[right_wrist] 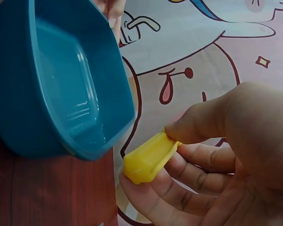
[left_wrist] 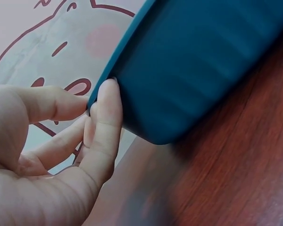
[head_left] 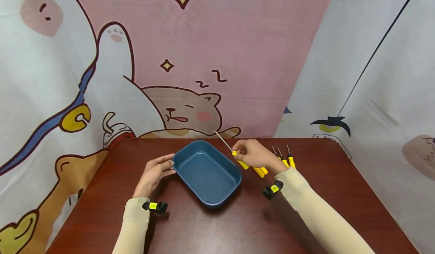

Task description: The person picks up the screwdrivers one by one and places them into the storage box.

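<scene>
A screwdriver (head_left: 234, 154) is in the right hand (head_left: 254, 155), thumb and fingers pinching its yellow handle; its shaft slants up and left, its tip appearing past the table's far edge in the head view. Just left, the blue box (head_left: 206, 176) reaches close to that edge; the left hand (head_left: 154, 176) pinches its left rim corner. More yellow-handled tools (head_left: 291, 161) lie right of the box. The table (head_left: 210, 233) stretches nearward between the forearms.
</scene>
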Available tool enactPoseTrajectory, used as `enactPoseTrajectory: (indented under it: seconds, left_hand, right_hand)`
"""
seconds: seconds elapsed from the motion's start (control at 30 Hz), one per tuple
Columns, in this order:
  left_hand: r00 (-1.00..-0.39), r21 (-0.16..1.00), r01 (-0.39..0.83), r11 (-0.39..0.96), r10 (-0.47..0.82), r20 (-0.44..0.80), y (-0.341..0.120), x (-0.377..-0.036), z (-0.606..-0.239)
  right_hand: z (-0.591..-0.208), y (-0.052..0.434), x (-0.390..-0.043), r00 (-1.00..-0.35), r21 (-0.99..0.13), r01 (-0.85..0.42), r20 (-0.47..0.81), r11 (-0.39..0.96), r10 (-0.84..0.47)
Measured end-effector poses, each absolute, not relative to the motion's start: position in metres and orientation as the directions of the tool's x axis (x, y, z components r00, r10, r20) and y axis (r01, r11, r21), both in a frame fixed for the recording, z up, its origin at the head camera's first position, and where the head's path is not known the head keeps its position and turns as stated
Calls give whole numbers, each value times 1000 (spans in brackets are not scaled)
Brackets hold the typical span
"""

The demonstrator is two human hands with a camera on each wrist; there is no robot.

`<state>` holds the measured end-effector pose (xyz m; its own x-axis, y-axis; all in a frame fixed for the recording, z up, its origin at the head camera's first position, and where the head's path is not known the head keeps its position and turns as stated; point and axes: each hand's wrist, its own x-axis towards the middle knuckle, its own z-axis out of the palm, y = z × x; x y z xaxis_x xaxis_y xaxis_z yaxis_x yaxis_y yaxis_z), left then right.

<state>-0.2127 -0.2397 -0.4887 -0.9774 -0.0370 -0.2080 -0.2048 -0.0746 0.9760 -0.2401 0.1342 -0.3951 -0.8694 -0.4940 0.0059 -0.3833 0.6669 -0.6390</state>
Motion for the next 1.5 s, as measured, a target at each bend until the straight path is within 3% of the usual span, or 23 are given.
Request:
enactPoseTrajectory:
  seconds: [0.73,1.5]
  left_hand:
    - [-972,965,-214,-154,-63,-225,-235,-208,-489]
    - [-973,965,-216,-147,-43,-225,-237,-205,-487]
  right_hand:
    - [-397,90,-237,-835,-623,-379,-89,684,-544]
    - [-405,31,-243,-719,-609,-354,-309,710,-623]
